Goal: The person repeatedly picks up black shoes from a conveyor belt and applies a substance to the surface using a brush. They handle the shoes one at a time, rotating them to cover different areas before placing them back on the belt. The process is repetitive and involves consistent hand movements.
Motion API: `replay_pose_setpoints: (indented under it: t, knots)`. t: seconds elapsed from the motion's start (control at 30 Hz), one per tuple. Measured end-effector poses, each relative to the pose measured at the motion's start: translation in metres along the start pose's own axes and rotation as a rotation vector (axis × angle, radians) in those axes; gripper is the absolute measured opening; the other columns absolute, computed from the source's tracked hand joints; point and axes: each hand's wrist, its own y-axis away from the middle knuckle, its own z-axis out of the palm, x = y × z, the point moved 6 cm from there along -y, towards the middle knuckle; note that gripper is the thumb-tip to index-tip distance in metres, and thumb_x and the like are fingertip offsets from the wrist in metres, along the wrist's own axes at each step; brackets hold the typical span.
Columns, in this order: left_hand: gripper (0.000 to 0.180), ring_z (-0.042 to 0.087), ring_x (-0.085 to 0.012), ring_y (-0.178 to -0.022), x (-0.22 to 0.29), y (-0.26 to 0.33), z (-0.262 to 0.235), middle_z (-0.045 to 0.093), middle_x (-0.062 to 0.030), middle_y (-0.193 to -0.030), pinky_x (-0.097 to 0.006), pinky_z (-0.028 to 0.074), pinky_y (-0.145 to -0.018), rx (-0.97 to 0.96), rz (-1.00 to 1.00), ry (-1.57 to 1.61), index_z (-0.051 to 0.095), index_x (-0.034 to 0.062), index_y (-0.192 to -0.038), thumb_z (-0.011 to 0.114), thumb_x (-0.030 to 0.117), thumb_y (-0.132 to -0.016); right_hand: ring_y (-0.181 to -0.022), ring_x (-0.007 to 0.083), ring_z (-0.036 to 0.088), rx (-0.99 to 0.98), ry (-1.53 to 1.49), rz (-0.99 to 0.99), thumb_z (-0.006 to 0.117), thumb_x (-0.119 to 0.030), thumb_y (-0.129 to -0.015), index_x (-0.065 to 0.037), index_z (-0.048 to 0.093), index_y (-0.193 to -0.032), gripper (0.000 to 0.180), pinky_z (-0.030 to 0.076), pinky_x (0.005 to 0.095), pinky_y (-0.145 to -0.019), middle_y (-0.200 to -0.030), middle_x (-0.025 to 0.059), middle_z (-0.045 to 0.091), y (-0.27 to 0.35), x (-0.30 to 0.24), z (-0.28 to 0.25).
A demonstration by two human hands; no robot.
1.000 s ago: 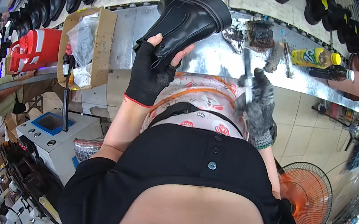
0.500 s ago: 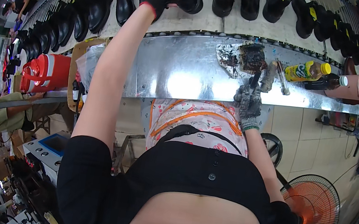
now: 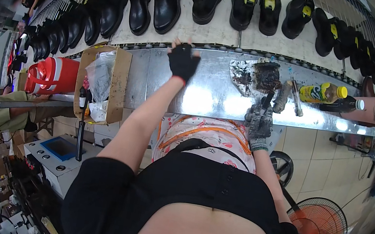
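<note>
My left hand (image 3: 183,61), in a black fingerless glove with a red cuff, is over the metal ledge near the belt's edge. Its fingers are apart and hold nothing. The closest shoes are a black ankle boot (image 3: 163,5) and a low black shoe (image 3: 205,3) on the belt. My right hand (image 3: 259,124), in a stained grey glove, is closed around a thin dark-handled tool (image 3: 267,99), whose exact kind I cannot make out. Its far end is beside a blackened pad (image 3: 267,76) on a smeared silvery sheet (image 3: 242,76).
More black shoes (image 3: 242,8) line the pale belt (image 3: 220,36). Right of the pad are a dirty rag-like roll (image 3: 282,97), a yellow bottle (image 3: 320,93), a dark bottle (image 3: 344,105) and a pink container (image 3: 370,108). A cardboard box (image 3: 117,86) and red jug (image 3: 56,76) sit left; an orange fan (image 3: 318,233) stands lower right.
My left hand has let go of a black shoe on the belt and drawn back toward me over the ledge. My right hand keeps its hold on the tool. The view has shifted slightly.
</note>
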Motion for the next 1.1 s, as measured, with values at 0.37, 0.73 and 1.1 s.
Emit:
replay_pose_setpoints:
  t: [0.37,0.73,1.1]
  knots:
    - [0.052,0.031,-0.0411,-0.13,0.023,0.077,-0.038,0.033,-0.0234,-0.141,-0.054,0.021,-0.106,-0.092,0.162,0.171,0.049,0.0164,-0.131,0.056,0.035,-0.083,-0.062,0.0076,0.052,0.128,1.076,-0.304,0.057,-0.013,-0.089,-0.005,0.049,-0.115,0.028,0.044,0.022,-0.052,-0.083,0.002,0.057,0.017,-0.023,0.034]
    - [0.051,0.031,-0.0398,-0.131,0.019,0.08,-0.034,0.035,-0.0216,-0.141,-0.053,0.02,-0.107,-0.03,0.164,0.216,0.05,0.0174,-0.13,0.057,0.035,-0.083,-0.058,0.0128,0.055,0.173,0.984,-0.231,0.054,-0.016,-0.089,-0.008,0.05,-0.116,0.028,0.045,0.0266,-0.047,-0.089,0.007,0.061,0.018,-0.02,0.032]
    - [0.05,0.032,-0.0372,-0.131,0.028,0.079,-0.037,0.039,-0.0206,-0.14,-0.051,0.019,-0.108,-0.023,0.17,0.134,0.051,0.0153,-0.128,0.058,0.03,-0.081,-0.049,0.0099,0.051,0.238,1.101,-0.241,0.061,-0.019,-0.08,-0.009,0.054,-0.11,0.032,0.042,0.0266,-0.045,-0.061,0.0,0.054,0.018,-0.026,0.034]
